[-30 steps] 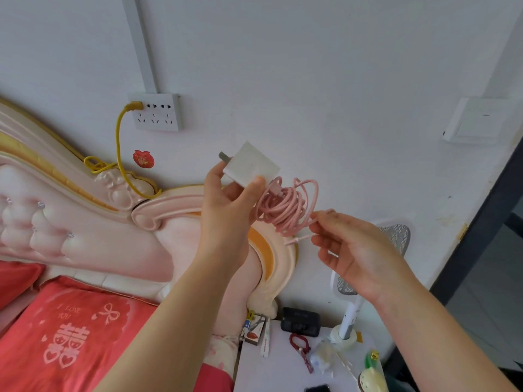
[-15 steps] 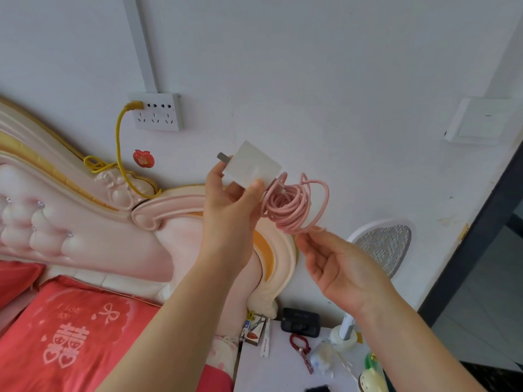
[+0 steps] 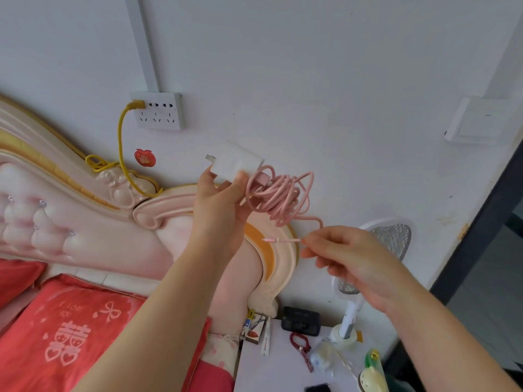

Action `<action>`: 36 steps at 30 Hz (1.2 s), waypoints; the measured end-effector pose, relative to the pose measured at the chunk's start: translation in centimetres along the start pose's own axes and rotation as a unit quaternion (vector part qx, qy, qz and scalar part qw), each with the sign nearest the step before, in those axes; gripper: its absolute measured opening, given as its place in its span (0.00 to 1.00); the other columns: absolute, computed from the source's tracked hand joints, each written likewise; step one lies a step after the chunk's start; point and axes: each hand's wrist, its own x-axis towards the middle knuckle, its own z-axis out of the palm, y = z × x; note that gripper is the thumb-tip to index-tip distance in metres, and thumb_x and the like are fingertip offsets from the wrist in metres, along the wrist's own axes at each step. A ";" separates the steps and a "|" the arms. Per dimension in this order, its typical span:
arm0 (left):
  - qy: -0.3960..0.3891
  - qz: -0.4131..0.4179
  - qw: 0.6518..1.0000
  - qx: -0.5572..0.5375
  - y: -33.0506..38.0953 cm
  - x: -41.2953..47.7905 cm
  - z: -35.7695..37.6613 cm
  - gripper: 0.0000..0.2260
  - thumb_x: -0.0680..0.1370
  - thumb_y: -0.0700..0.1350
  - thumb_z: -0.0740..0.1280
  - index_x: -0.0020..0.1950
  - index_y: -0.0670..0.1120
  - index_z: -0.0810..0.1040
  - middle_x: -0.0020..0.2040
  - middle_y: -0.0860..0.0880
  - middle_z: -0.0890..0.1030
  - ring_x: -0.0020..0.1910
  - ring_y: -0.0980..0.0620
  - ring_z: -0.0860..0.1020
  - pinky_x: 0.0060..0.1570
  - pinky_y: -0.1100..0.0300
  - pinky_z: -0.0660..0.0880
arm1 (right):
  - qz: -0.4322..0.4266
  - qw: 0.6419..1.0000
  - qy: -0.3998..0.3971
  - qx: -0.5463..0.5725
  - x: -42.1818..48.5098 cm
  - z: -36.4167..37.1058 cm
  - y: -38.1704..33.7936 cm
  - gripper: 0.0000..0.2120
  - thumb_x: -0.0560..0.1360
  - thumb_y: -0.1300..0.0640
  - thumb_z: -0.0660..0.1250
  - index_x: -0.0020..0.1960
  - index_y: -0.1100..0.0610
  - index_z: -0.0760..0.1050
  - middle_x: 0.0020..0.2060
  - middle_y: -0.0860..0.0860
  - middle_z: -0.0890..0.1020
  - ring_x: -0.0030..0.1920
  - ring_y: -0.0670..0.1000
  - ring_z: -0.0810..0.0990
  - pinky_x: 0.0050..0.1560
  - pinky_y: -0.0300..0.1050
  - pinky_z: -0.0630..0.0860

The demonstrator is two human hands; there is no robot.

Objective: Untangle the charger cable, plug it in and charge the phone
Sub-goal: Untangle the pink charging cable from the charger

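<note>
Left grip [image 3: 219,205] holds one white charger [image 3: 236,165]; right grip [image 3: 353,257] pinches one pink cable [image 3: 281,198] end.

Pink cable [image 3: 278,198], white charger block [image 3: 236,165], yellow cord [image 3: 121,142], white wall socket [image 3: 158,111], red pillow [image 3: 70,329] with white hearts

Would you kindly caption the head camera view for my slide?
Left hand holds the white charger while right hand pinches the free end of the pink cable below its tangle.
</note>
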 end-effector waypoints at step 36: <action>-0.037 -0.044 0.986 0.155 2.4 -0.3 1.9 0.11 0.79 0.46 0.61 0.60 0.45 0.68 0.37 0.48 0.84 0.33 0.50 0.82 0.31 0.57 0.78 | -0.161 0.987 -0.010 0.004 2.5 0.8 -3.0 0.32 0.67 0.56 0.71 0.68 0.59 0.67 0.53 0.56 0.81 0.53 0.51 0.82 0.60 0.49 0.75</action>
